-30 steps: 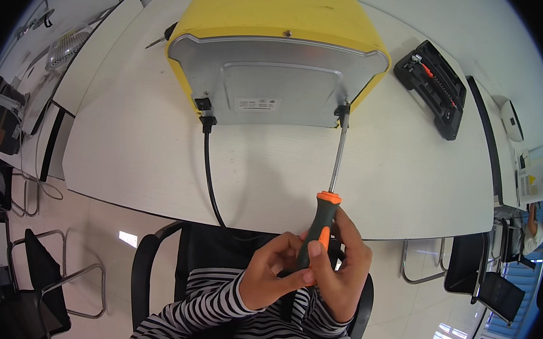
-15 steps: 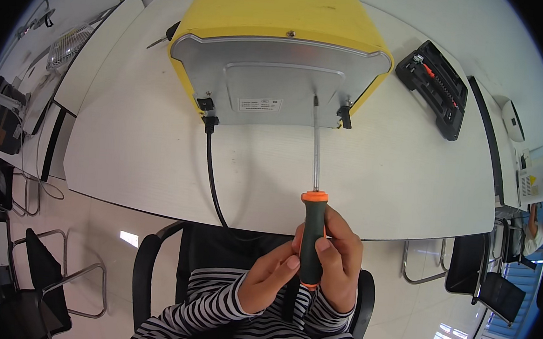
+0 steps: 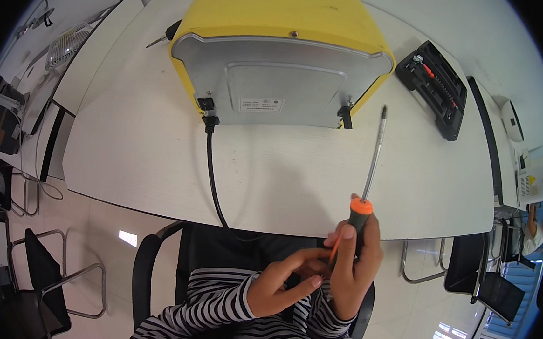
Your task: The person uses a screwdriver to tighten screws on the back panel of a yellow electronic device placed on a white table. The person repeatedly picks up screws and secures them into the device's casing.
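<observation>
Sitting on the white table (image 3: pixel 157 160): yellow appliance (image 3: pixel 283 17), metal base facing the person, black cord (image 3: pixel 211 171) trailing off the edge.
Right hand (image 3: pixel 356 268) grips the screwdriver (image 3: pixel 365 196) handle, shaft tip just right of the appliance, not touching. Left hand (image 3: pixel 284 285) half open, fingertips at the handle's lower end.

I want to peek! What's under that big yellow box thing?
The yellow box lies on the white table. Its grey bottom plate faces you, with a black cord plugged in. The table directly beneath it is covered.
</observation>
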Demonstrator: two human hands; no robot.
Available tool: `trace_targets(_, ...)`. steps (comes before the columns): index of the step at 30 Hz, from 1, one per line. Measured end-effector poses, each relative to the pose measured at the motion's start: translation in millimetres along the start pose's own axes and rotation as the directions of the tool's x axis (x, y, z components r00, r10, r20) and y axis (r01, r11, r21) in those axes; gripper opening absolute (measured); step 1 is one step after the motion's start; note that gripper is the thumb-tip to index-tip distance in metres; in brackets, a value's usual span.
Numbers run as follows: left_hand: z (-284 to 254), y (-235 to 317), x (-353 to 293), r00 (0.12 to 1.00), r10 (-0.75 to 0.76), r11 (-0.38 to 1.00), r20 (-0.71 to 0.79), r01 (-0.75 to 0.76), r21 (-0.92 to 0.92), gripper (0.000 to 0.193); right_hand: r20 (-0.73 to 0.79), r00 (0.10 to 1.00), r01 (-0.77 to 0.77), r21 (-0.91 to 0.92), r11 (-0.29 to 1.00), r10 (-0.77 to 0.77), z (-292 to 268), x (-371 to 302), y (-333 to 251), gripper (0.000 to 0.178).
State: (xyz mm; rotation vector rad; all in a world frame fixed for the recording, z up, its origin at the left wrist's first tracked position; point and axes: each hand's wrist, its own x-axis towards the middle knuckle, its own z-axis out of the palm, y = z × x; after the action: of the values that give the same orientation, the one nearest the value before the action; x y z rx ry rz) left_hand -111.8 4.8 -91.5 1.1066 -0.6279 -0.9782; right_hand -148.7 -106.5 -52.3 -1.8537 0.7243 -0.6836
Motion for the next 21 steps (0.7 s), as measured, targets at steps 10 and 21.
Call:
trace_targets(10,1.8,-1.6,-3.7,0.996,-0.032,0.999,0.084,0.033,-0.011,0.035,0.053,0.995,0.099,-0.263,0.960,-0.089,-3.1,4.5,15.1,0.028)
trace_targets(21,2.6,-0.9,-4.1,0.993,-0.013,1.000,0.115,0.012,0.003,0.032,0.076,0.996,0.056,-0.255,0.965,-0.037,-3.6,8.3,12.0,0.030)
